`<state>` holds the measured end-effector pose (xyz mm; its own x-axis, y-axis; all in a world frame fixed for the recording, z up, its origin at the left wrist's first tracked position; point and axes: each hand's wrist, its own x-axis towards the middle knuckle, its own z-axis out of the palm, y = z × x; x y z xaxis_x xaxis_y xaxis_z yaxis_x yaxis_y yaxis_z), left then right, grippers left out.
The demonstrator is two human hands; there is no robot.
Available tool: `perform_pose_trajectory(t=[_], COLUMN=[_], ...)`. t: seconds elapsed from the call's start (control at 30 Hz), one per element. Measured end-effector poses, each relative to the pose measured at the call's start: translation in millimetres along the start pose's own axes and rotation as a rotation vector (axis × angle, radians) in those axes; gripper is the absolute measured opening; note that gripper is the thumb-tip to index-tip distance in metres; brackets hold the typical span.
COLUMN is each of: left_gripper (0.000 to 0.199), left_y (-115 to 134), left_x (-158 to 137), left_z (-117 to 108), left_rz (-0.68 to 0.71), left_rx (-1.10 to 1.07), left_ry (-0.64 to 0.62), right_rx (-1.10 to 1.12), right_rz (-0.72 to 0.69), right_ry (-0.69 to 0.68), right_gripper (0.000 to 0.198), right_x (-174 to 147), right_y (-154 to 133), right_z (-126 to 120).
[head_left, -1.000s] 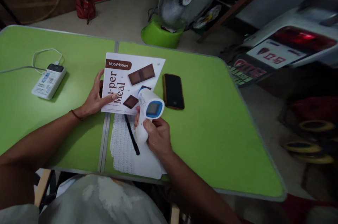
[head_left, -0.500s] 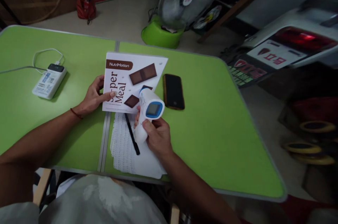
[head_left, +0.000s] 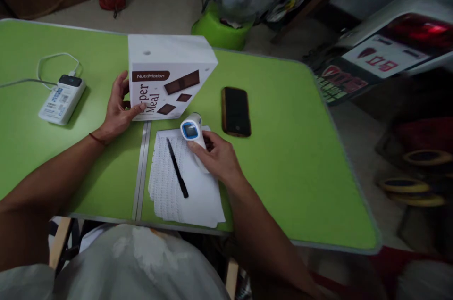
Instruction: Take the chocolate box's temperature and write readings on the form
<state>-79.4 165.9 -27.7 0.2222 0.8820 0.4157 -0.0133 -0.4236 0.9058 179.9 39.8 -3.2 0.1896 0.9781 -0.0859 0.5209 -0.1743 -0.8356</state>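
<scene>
Infrared thermometer [head_left: 191, 128] shifted clear, gripped by right hand [head_left: 220, 154]; NutriMotion carton [head_left: 173, 56] (front pictures [head_left: 182, 82] thereby uncovered) held by left hand [head_left: 118, 110].

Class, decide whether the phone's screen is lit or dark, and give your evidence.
Dark: the phone lies face up, black across the front, with no glow or icons showing. Whether it is switched off, cannot tell.

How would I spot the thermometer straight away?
On the green table, find the papers with a pen on top. Over them, the right hand holds a white thermometer. Unlike the dark phone to its right, it has a blue-rimmed screen.
</scene>
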Motion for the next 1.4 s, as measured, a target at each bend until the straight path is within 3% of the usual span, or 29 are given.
perform_pose_trajectory(t=[0.13,0.27,0.47,0.6,0.7,0.77,0.87,0.97,1.07,1.17,1.27,1.4], left_gripper=[0.099,0.103,0.099,0.095,0.083,0.069,0.04,0.015,0.024,0.025,0.013,0.054], left_y=[-4,-7,2,10,11,13,29,62,92,102,95,79], left_x=[0,0,-4,-9,-17,-24,-35,-47,-63,-84,-103,-117], left_z=[0,1,4,0,-2,3,21,46,65,70,65,55], left_rz=[-0.004,0.002,0.04,0.065,0.129,0.197,0.417,0.726,0.876,0.93,0.816,0.648], left_rx=[0.038,0.084,0.166,0.251,0.384,0.516,0.635,0.716,0.772,0.785,0.875,0.802], left_ry=[-0.021,-0.035,-0.003,0.124,0.233,0.219,-0.046,-0.501,-0.806,-0.923,-0.945,-0.901], right_rx=[-0.402,-0.598,-0.703,-0.705,-0.711,-0.705,-0.583,-0.472,-0.539,-0.603,-0.552,-0.332], right_rz=[0.044,0.0,-0.061,-0.106,-0.163,-0.247,-0.429,-0.573,-0.586,-0.537,-0.545,-0.578], right_ry=[0.065,0.039,0.032,0.087,0.129,0.193,0.207,-0.004,-0.169,-0.198,-0.16,-0.085], right_gripper=[0.057,0.058,0.061,0.064,0.062,0.058,0.041,0.026,0.022,0.023,0.025,0.034], right_x=[0,0,-2,-4,-5,-8,-16,-25,-29,-27,-24,-19], right_y=[0,1,3,6,8,5,-3,-10,-9,-4,2,3], right_z=[-6,-5,-4,-7,-8,-7,-1,10,18,22,23,18])
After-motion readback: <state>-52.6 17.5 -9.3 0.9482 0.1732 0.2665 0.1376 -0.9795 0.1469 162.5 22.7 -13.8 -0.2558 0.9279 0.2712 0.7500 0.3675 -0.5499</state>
